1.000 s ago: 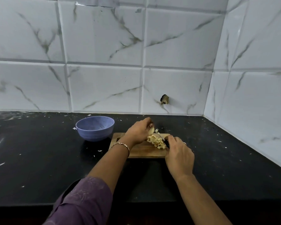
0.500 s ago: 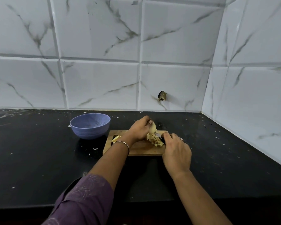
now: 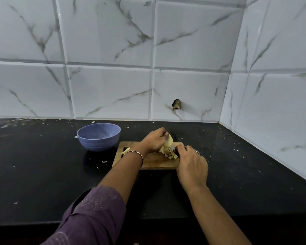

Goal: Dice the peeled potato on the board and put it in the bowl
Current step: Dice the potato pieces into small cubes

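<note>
A small wooden board lies on the black counter. My left hand grips the uncut end of the peeled potato at the board's far edge. A heap of pale diced pieces lies right below it. My right hand is curled round a dark knife handle, and a short bit of the knife's blade shows between the potato and the heap. A lavender bowl stands left of the board, with nothing visible inside. One potato sliver lies at the board's left end.
The black counter is speckled with white flecks. White marble tiled walls rise behind and to the right, meeting in a corner at the far right. A small dark hole marks the back wall above the board.
The view has shifted a little, so bowl and board sit further left in frame. Both hands stay at the potato; the potato end now stands more upright above the heap.
</note>
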A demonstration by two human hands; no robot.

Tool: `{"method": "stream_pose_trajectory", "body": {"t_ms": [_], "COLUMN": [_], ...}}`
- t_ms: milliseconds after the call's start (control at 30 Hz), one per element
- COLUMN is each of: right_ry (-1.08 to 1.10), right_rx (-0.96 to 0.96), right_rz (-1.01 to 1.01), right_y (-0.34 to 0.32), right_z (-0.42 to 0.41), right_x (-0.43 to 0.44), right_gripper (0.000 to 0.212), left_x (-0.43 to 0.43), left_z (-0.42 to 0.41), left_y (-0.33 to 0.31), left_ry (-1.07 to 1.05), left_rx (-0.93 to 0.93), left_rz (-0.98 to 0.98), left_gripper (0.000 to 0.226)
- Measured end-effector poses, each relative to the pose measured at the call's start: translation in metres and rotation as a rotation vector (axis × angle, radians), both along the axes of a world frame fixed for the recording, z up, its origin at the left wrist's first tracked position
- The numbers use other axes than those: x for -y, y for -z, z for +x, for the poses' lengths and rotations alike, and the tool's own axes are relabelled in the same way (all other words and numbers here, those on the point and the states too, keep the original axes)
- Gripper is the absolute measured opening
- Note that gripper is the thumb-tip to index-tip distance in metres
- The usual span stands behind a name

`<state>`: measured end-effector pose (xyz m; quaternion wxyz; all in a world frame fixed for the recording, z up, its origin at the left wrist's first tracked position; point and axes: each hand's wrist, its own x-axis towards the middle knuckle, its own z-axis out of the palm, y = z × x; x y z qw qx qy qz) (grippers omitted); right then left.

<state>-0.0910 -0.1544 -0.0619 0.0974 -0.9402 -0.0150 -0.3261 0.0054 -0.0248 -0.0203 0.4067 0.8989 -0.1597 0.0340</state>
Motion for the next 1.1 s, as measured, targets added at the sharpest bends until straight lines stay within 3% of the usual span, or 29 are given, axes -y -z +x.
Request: {"method": "stream_pose_trajectory", "body": {"t_ms": [133,300,600,800,1100], "right_ry": [0.003,0.004,0.001,0.001,0.008], "right_rx": [-0.005,-0.002,0.025,0.018,0.036], "right_rz": [0.004,0.011,-0.006,-0.006,-0.021], "right_y": [0.0,-0.001,-0.002,-0.002,0.001], "right_z": [0.0,0.0,-0.001,-0.001,0.003], "right_x": [0.001,0.0,-0.001,0.0,0.0], "right_gripper": [0.031,0.032,0.034,0.036,0.032], "left_x": [-0.003,-0.013,-0.007,-0.002,0.0], "left_z": [0.006,0.01,0.016,0.023,0.03], "left_y": [0.0,0.002,0.0,0.0,-0.001], "left_ry": [-0.101,-0.24,-0.227,-0.254,-0.244], "left_rx": [0.067,0.072,-0.011,-0.005,-0.159], "left_rz": [-0.101,-0.116,0.033,-0.112,-0.046], "left_gripper": [0.017,0.028,0.029,0.031,0.031]}}
